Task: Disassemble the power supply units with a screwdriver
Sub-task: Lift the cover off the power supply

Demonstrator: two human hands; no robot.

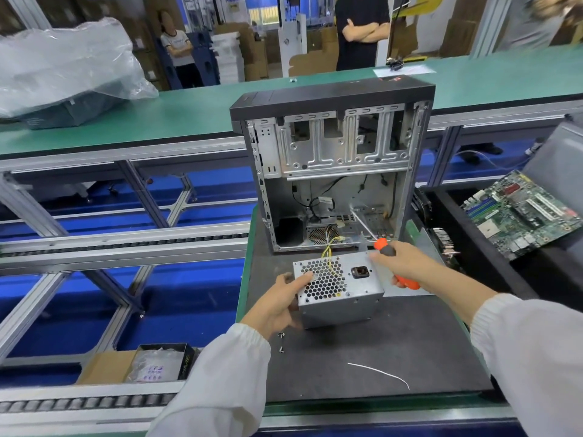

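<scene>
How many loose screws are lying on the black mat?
3, as far as shows: loose screws on the black mat, clustered just beside the left hand's sleeve. Others may be hidden.

Electronics disassembly line in a factory: green-topped conveyor desk [195,105] on aluminium framing, roller track [126,241], stacked cardboard cartons [252,55], stripped motherboard [520,216] binned alongside.

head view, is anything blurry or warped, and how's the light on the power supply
Head view: wide-angle bending curves the conveyor rails and green bench toward the edges; the background people are soft. The power supply unit is sharp and evenly lit, casting a faint shadow on the dark mat; no strong glare.
</scene>
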